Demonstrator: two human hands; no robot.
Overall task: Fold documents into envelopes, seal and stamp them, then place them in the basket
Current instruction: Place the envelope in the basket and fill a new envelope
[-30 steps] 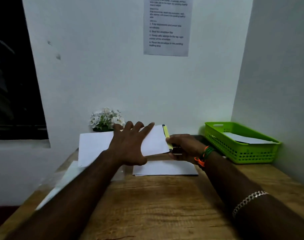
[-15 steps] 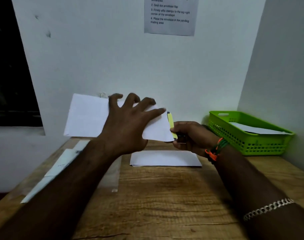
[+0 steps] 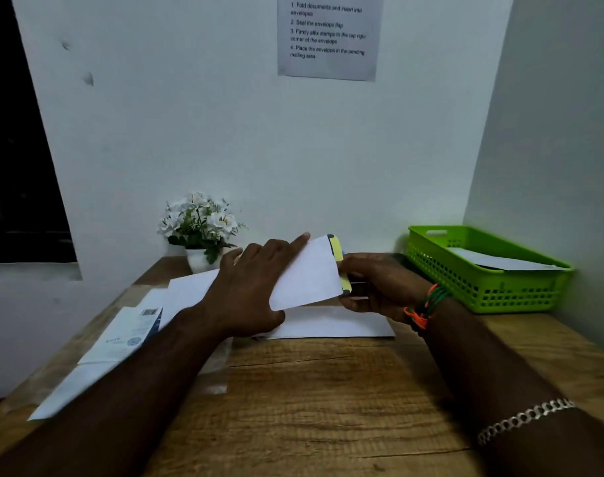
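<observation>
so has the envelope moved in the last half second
Yes, downward: the envelope covered the flower pot before, and now sits lower, leaving its blooms clear.

Envelope (image 3: pixel 307 273), lifted half a second ago, now lower again, the flower pot (image 3: pixel 199 259) back in sight.

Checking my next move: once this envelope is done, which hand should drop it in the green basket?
Right hand, probably: it grips the envelope end nearest the basket on that side.

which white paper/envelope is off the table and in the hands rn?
The white envelope with the yellow strip along its right edge, under the left hand and pinched by the right hand. The other white sheet lies flat on the wooden table; another sits in the green basket.
</observation>
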